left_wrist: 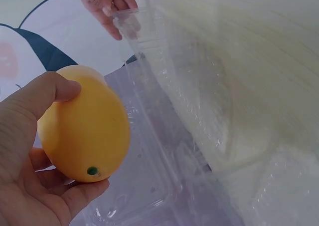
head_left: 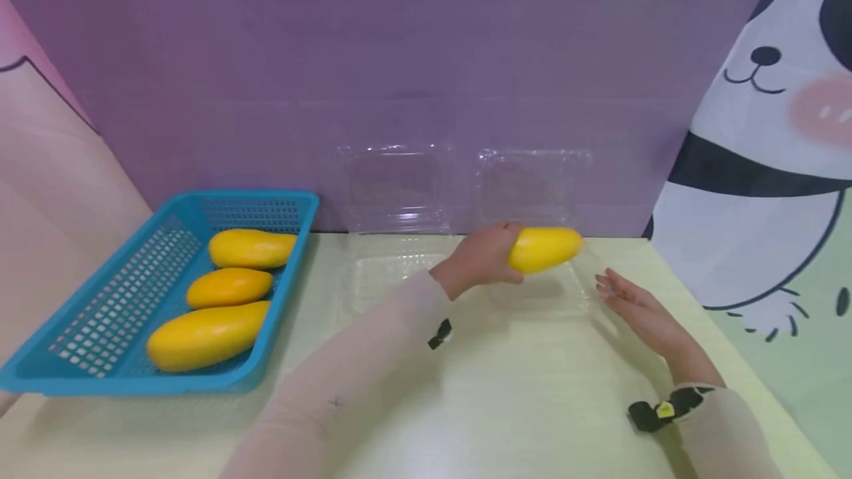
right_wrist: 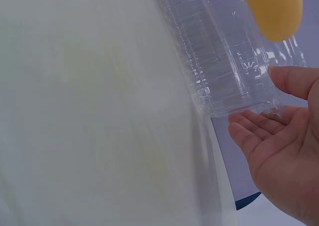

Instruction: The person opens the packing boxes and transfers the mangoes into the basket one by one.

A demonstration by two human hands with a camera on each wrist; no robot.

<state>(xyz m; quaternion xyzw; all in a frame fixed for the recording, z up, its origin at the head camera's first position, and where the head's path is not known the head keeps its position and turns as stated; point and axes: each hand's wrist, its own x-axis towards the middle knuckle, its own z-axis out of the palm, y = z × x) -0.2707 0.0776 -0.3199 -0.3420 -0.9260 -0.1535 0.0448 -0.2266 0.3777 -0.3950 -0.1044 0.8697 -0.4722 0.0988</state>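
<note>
My left hand [head_left: 482, 257] grips a yellow mango [head_left: 546, 248] above the right clear plastic clamshell box [head_left: 539, 305]. In the left wrist view, thumb and fingers wrap round the mango [left_wrist: 89, 131], whose green stem spot faces the camera. My right hand [head_left: 639, 309] is at the box's right side. Its fingers [right_wrist: 254, 131] are fairly straight, right at the end wall of the box [right_wrist: 224, 61], with the thumb near the rim. The box stands with its lid [head_left: 532, 183] raised at the back.
A second clear clamshell box [head_left: 393, 279], lid up, stands left of the first. Further left, a blue plastic basket [head_left: 282, 316] holds several yellow mangoes [head_left: 206, 336]. A purple wall [head_left: 399, 35] rises behind the pale table [head_left: 519, 405]. A panda-print backdrop [head_left: 765, 242] hangs at the right.
</note>
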